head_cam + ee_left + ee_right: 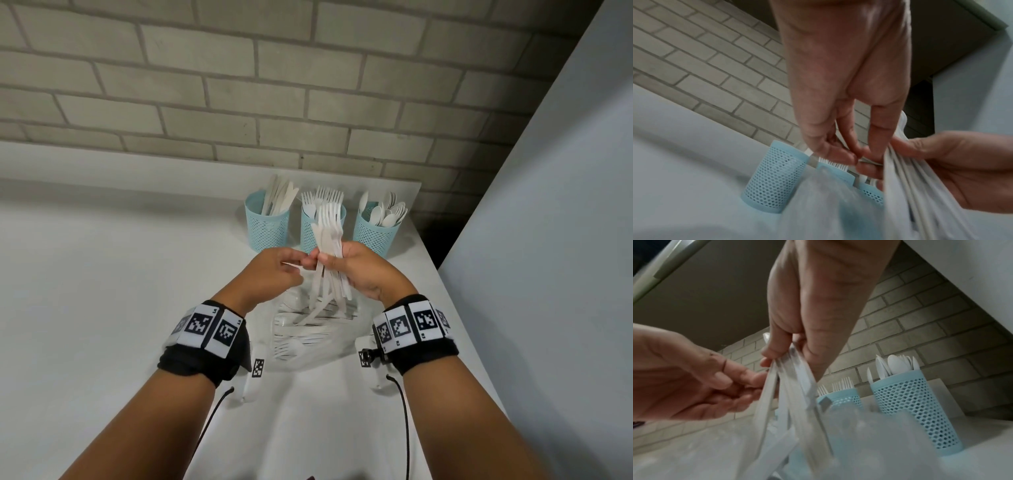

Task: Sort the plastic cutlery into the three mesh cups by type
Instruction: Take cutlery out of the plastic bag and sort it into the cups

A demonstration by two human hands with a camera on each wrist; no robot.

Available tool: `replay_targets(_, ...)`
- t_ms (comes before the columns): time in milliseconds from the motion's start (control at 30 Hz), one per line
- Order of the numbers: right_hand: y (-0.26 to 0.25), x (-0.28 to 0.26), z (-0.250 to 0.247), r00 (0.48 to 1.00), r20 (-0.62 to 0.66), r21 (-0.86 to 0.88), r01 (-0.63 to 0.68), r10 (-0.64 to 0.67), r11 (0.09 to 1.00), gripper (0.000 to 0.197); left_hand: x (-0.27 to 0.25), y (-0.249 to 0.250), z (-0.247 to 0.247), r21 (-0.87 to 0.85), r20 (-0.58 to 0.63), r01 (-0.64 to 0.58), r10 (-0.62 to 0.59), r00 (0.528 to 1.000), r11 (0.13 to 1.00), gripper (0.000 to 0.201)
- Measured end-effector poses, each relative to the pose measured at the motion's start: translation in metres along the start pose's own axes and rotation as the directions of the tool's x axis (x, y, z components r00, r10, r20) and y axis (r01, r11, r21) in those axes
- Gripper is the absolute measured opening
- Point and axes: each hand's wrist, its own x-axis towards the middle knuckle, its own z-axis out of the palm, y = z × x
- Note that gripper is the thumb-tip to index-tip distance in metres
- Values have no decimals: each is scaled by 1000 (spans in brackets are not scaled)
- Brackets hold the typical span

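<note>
- A bundle of white forks and knives (328, 240) is gripped upright by the right hand (363, 270) — above the clear bag (308, 339).
- One handle is pinched by the left hand (274, 270).
- Three mesh cups (267, 222) stand just behind — knives, forks, spoons.

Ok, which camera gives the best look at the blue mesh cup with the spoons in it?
The right wrist view: the blue mesh cup of white plastic spoons stands close and unblocked. The head view shows it small and far, rightmost of three. The left wrist view shows no cup that can be told as it.

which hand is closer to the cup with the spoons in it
Right. The right hand, gripping a cutlery bundle, sits just in front of the spoon cup; the left hand is farther left.
</note>
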Motion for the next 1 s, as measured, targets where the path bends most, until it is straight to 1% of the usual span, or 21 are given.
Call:
replay_targets(67, -5, 2, 2, 999, -30, 67, 44, -42, 997, 17, 3, 0, 4, -123, 74, 51, -42, 996, 991, 38)
replay_targets(133, -13, 3, 3, 996, -44, 141, 77, -72, 987, 20, 7, -2, 7, -209, 152, 110, -79, 985, 972, 46)
replay_targets(167, -17, 4, 4, 995, -54, 168, 88, -80, 982, 20, 10, -4, 9, -216, 184, 113, -73, 980, 970, 45)
replay_targets(233, -22, 6, 7, 996, -59, 194, 83, -72, 977, 22, 11, -2, 13, -237, 232, 73, -16, 973, 969, 33)
replay_targets(267, -23, 7, 9, 997, -52, 193, 66, -56, 979, 23, 10, 0, 15, -273, 244, 58, 10, 970, 960, 29)
replay_targets(333, -21, 10, 11, 1000, -27, 156, 12, -8, 988, 26, 11, 3, 18, -362, 254, 55, 42, 966, 931, 30)
replay_targets(400, -20, 13, 12, 999, 17, 143, -34, 32, 989, 31, 12, 4, 20, -418, 257, 68, 46, 965, 906, 32)
replay_targets(467, -20, 14, 11, 996, 59, 197, -71, 61, 978, 41, 14, 3, 20, -462, 255, 86, 39, 966, 883, 31)
replay_targets(533, -20, 12, 12, 993, 85, 242, -100, 82, 965, 47, 16, 1, 21, -481, 255, 112, 17, 967, 870, 31)
replay_targets(633, -19, 11, 16, 992, 86, 241, -113, 95, 964, 45, 15, -2, 24, -510, 275, 156, -12, 961, 846, 30)
replay_targets(733, -17, 12, 17, 992, 70, 229, -120, 107, 966, 40, 15, -5, 27, -546, 307, 183, -8, 952, 818, 28)
replay_targets(833, -13, 12, 15, 990, 74, 194, -133, 121, 972, 33, 16, -8, 30, -547, 313, 182, -2, 950, 817, 26)
replay_targets(1000, -8, 14, 17, 989, 57, 193, -143, 134, 971, 33, 16, -6, 35, -569, 296, 191, -18, 955, 800, 27)
